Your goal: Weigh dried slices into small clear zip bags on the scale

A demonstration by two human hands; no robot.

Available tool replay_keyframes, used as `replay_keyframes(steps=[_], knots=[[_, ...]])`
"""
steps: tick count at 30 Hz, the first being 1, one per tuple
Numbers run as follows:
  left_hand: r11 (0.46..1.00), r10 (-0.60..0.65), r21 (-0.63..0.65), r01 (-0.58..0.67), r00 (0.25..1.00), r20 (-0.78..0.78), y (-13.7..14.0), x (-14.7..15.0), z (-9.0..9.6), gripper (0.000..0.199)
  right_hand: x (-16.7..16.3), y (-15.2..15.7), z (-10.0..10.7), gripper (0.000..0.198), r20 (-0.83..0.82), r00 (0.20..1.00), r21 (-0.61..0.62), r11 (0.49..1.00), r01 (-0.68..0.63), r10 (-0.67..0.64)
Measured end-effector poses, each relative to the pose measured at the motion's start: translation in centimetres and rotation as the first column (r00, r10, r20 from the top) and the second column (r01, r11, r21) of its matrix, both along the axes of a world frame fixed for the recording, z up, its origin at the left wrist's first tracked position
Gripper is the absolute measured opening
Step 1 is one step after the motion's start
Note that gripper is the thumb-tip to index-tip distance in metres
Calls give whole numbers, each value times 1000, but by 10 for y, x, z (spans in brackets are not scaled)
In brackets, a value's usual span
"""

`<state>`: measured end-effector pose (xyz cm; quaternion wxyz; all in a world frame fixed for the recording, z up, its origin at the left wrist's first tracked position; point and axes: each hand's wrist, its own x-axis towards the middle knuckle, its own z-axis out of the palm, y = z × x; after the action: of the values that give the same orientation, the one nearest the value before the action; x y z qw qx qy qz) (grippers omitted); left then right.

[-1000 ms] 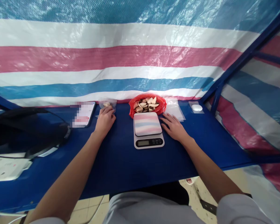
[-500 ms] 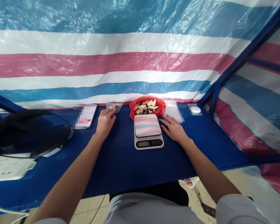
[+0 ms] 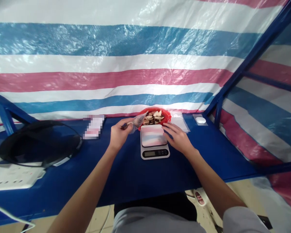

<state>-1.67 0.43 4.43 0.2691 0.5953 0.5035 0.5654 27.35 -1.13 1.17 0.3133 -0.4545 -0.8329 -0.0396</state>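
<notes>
A small clear plastic bag is pinched in my left hand, lifted just left of the scale. What lies inside the bag is too small to name. My right hand rests at the right edge of the digital kitchen scale, its fingers stretched out over the platform's upper right corner. Behind the scale, a red plastic bag stands open, holding dried slices, pale with dark edges. Part of its left rim is hidden by the clear bag. The scale's display shows no readable number.
Flat clear bags lie right of the red bag. Farther right, a white rounded case sits on clear plastic. At left are a phone, a black headband-like item and a white power strip. Striped sheeting hangs behind the blue table.
My left hand has picked up the small clear bag from the table and brought it right, towards the scale. My right hand has shifted left onto the scale's edge. The view has tilted up slightly.
</notes>
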Motion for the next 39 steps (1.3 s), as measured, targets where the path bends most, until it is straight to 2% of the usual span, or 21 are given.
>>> replay_keyframes(steps=[3, 5, 7, 11, 16, 21, 25, 29, 32, 35, 37, 39], knots=[[995, -78, -55, 88, 986, 148, -7, 11, -1, 33, -18, 3, 12, 39, -155, 985, -47, 995, -84, 75], [988, -117, -74, 139, 963, 244, -9, 17, -5, 34, -28, 9, 14, 40, -300, 951, -113, 987, -111, 72], [980, -147, -83, 184, 931, 333, -12, 22, -9, 34, -36, 17, 12, 42, -456, 888, -177, 973, -150, 54], [952, -193, -118, 283, 852, 486, -16, 26, -15, 33, -47, 33, -1, 48, -711, 703, -290, 913, -286, -5], [927, -172, -168, 334, 781, 601, -20, 26, -16, 35, -52, 34, -6, 45, -850, 524, -257, 910, -324, -54], [920, -154, -194, 340, 770, 619, -21, 25, -20, 38, -53, 30, -2, 42, -885, 442, -313, 888, -337, -145], [937, -143, -223, 269, 878, 457, -18, 16, -24, 41, -54, 31, 2, 48, -882, 423, -383, 841, -381, -210], [982, -88, -157, 100, 993, 84, -15, 0, -18, 34, -56, 34, 9, 47, -857, 456, -443, 795, -414, -240], [1000, -5, 2, 5, 978, -209, -14, -5, -7, 29, -58, 36, 14, 41, -843, 481, -463, 778, -424, -240], [986, 31, 161, 35, 922, -387, -17, 4, 4, 24, -63, 38, 17, 37, -828, 502, -487, 766, -419, -252], [981, -24, 164, 105, 902, -430, -19, 16, 10, 22, -66, 39, 19, 37, -823, 506, -497, 759, -421, -258], [983, -119, 78, 166, 901, -417, -18, 28, 14, 20, -69, 38, 20, 38, -824, 503, -502, 748, -435, -260]])
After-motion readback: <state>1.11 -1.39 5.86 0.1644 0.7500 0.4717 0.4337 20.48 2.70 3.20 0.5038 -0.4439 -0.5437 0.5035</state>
